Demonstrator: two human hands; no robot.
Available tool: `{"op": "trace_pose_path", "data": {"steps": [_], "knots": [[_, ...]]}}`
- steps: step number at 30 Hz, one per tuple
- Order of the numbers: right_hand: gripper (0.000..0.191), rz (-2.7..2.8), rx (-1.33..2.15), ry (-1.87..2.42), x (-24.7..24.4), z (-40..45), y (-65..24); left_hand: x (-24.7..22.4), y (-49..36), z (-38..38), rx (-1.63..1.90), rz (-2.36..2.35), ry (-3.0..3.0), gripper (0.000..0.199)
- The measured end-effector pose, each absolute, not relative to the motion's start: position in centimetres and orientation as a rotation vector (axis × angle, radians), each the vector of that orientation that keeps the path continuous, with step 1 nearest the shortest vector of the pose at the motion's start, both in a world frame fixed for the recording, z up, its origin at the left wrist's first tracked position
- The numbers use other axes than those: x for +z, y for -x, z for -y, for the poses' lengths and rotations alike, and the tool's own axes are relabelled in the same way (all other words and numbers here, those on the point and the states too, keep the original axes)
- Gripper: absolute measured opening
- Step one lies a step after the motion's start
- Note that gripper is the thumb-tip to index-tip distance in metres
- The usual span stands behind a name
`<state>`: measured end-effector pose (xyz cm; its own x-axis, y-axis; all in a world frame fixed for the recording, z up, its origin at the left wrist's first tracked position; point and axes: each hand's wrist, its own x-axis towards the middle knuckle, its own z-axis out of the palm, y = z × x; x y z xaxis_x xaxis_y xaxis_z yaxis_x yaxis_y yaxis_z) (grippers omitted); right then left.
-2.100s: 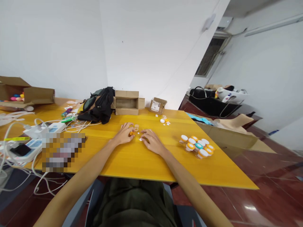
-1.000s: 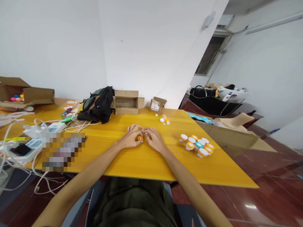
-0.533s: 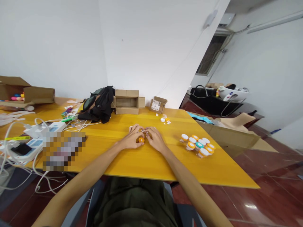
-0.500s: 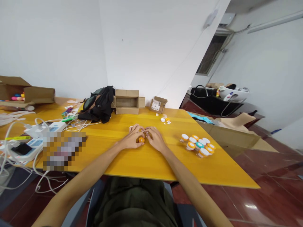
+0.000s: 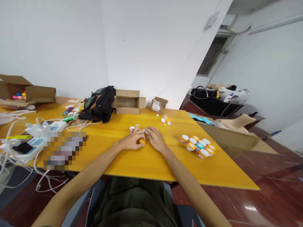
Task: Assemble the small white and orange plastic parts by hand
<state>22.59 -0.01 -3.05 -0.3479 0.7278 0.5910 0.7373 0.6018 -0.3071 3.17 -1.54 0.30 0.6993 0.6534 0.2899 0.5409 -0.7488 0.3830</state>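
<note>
From here, the left hand (image 5: 132, 139) grasps an orange cap (image 5: 142, 142); at its three o'clock, the right hand (image 5: 153, 137) touches white bits (image 5: 145, 131), grip unclear.

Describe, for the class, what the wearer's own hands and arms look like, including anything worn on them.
The left hand and right hand are ungloved. Both forearms are slender and bare, with no sleeve, watch or bracelet showing. Any small ring is too fine to make out. Between the arms shows dark green clothing.
</note>
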Motion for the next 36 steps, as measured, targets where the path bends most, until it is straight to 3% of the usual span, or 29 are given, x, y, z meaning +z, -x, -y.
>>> {"op": "trace_pose_path", "data": {"steps": [19, 29, 36], "knots": [[0.027, 2.113, 0.017, 1.243, -3.1, -0.1, -22.6, 0.5, -2.5, 1.3, 0.622, -0.922, -2.598, 0.016], [0.028, 2.04, 0.01, 1.323, -2.9, 0.0, -22.7, 1.0, -2.1, 1.0, 0.887, -1.219, -2.573, 0.015], [0.028, 2.004, -0.01, 1.344, -3.2, -0.2, -22.8, 0.3, -2.0, 0.7, 0.775, -1.297, -2.674, 0.025]]}}
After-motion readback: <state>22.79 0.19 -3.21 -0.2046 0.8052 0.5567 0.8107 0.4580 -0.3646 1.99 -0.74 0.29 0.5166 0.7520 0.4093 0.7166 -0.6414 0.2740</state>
